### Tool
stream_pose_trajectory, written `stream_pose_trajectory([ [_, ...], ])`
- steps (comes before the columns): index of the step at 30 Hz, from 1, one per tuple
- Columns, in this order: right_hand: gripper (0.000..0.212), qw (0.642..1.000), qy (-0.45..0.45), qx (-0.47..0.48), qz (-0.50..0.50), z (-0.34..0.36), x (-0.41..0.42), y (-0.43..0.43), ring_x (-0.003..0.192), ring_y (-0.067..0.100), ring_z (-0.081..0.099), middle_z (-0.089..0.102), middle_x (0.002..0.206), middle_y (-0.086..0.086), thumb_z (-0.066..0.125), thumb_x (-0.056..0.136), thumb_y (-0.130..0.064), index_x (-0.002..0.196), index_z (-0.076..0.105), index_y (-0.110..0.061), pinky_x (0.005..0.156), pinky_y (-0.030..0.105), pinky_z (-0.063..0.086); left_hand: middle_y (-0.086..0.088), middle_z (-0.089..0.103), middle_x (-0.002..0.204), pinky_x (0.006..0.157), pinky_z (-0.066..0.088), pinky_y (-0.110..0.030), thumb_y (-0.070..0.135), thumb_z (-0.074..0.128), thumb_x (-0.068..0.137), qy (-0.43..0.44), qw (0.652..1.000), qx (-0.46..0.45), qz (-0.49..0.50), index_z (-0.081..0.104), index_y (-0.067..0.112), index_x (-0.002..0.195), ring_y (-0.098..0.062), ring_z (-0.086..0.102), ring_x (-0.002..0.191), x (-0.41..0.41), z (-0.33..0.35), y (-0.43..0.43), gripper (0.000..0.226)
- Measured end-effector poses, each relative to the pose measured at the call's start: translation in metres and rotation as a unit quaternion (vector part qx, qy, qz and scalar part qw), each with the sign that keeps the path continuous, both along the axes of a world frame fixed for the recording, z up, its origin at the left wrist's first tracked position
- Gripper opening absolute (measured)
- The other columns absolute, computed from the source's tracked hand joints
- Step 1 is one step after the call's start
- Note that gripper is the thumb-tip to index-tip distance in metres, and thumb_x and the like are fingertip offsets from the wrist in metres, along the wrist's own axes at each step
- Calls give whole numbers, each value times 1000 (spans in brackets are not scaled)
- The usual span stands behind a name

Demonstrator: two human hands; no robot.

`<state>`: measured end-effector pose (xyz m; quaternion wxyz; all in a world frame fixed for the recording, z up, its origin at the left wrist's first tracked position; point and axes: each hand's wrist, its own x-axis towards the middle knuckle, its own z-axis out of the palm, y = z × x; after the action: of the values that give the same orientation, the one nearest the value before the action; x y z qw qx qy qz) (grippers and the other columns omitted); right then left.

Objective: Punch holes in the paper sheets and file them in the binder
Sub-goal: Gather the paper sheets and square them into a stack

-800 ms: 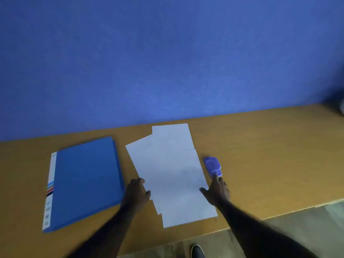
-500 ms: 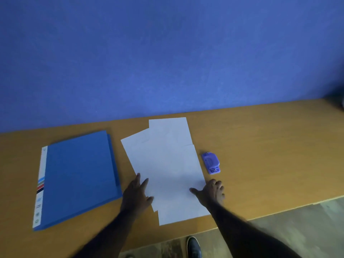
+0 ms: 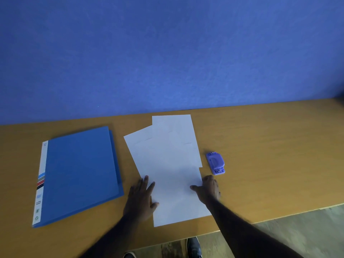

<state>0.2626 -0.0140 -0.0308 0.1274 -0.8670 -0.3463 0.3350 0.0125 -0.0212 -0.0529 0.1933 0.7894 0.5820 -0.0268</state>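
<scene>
Several white sheets (image 3: 167,164) are fanned loosely on the worktop (image 3: 270,146), overlapping, the top one lying nearest the front edge. Both hands are laid on the stack. Left hand (image 3: 142,196): flat, fingers spread, resting on the left edge of the sheets, nothing clasped. Right hand (image 3: 208,189): placed at the right edge of the sheets, thumb stretched over the paper, fingers curled at the margin; whether an edge is pinched cannot be told. Blue binder (image 3: 80,174): closed, flat on the worktop, left of the sheets and just beside them, white spine strip facing left. Purple punch (image 3: 215,163): lying right of the sheets, near the right hand, not touched. Blue wall (image 3: 167,53) is seen behind the worktop. Shoes (image 3: 193,247) are visible on the floor below the front edge.
</scene>
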Motion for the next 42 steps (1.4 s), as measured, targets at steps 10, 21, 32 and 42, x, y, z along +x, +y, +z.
stream_pose_trajectory([
  [10, 49, 999, 32, 20, 19, -4, -5, 9, 91, 21, 61, 66, 96, -3, 81, 64, -44, 101, 61, -20, 82, 44, 54, -10, 43, 148, 101, 34, -47, 51, 78, 67, 0, 999, 21, -33, 54, 19, 132, -32, 44, 133, -6, -12, -3, 77],
  [21, 17, 992, 75, 94, 46, 33, 12, 38, 69, 18, 58, 63, 75, -1, 74, 79, -23, 83, 63, -10, 54, 26, 43, -7, 25, 157, 110, 25, -43, 53, 66, 78, -40, 999, 27, -4, 32, 23, 147, -29, 29, 143, -9, -12, -4, 82],
  [32, 36, 997, -7, -43, 68, 6, 6, -27, 82, 22, 60, 65, 95, 5, 74, 73, -35, 95, 61, -11, 64, 30, 51, -3, 27, 157, 108, 32, -49, 58, 65, 77, -8, 1000, 13, 25, 45, 27, 142, -33, 35, 140, 0, 0, 9, 75],
  [42, 72, 998, 27, -38, -38, 5, -16, 1, 120, 30, 46, 48, 126, 9, 78, 69, -51, 124, 54, -11, 100, 45, 43, -7, 47, 145, 94, 46, -52, 52, 81, 64, 7, 1000, 30, 4, 58, 21, 131, -38, 52, 125, -4, -5, 7, 76],
])
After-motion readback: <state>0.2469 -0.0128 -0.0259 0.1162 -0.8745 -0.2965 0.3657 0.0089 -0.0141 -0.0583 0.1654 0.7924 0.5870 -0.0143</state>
